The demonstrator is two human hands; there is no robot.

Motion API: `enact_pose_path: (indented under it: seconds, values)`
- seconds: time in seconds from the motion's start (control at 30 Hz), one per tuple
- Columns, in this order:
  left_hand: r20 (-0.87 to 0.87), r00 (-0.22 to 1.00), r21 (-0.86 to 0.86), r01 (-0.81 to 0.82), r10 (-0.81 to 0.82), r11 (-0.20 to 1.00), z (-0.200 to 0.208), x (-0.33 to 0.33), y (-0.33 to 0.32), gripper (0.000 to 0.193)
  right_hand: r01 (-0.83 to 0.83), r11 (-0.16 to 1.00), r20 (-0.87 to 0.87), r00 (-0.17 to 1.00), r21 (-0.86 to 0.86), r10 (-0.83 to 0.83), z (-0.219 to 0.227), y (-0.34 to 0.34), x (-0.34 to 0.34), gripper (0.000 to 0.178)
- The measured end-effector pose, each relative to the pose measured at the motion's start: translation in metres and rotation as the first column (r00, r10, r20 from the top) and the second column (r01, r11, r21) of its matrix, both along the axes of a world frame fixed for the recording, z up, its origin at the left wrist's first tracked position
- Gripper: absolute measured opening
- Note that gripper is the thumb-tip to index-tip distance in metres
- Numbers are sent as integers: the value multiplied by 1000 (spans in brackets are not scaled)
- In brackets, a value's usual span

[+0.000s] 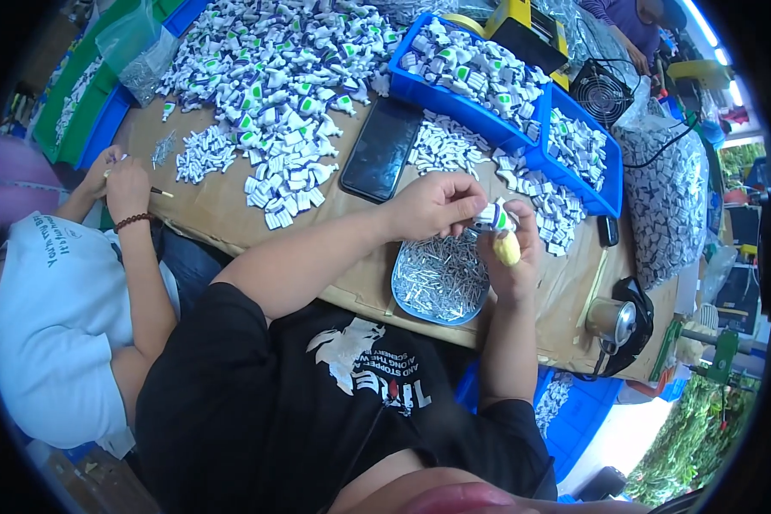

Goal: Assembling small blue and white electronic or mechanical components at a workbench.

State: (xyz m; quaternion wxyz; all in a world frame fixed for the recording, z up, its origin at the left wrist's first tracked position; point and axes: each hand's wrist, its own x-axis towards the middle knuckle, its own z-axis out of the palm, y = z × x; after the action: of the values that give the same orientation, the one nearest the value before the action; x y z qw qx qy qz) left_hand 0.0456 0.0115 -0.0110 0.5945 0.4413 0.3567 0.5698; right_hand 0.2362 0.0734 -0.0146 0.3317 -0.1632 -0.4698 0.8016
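Observation:
My right hand (pixel 524 257) grips a small white plastic piece (pixel 492 218) with purple and green parts. A yellow lump (pixel 506 248) shows at its thumb; whether it is a cover or a held thing I cannot tell. My left hand (pixel 441 207) is pinched beside the piece, and whatever its fingertips hold is hidden. Just below both hands sits a blue tray (pixel 438 320) full of small silvery metal pins (pixel 437 278). Loose white parts (pixel 450 147) lie behind my left hand, next to a black phone (pixel 382 147).
A large heap of similar pieces (pixel 265 68) covers the far table. Blue bins (pixel 535 158) stand behind my hands. To the right are a stuffed clear bag (pixel 664 201) and a metal pot (pixel 610 321). A co-worker's hands (pixel 124 184) work at left; another person (pixel 630 26) is at far right.

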Motion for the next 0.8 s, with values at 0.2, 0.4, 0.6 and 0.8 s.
enact_pose_path:
  seconds: [0.2,0.4,0.6,0.8]
  values:
    - [269,963,-163,64,-18,985,-4,-12,8,23,-35,995,-77,997,-93,28,5,-3,-6,57]
    - [674,735,-130,20,74,991,-7,-21,12,30,-18,999,-143,990,-44,12,3,0,-8,66]
    - [738,668,-115,-18,97,993,-8,-24,14,37,-37,998,-163,986,-59,27,1,1,-5,67]
    - [669,737,-107,-31,95,994,0,-22,13,31,-12,1000,-124,992,-17,10,2,2,-6,63]
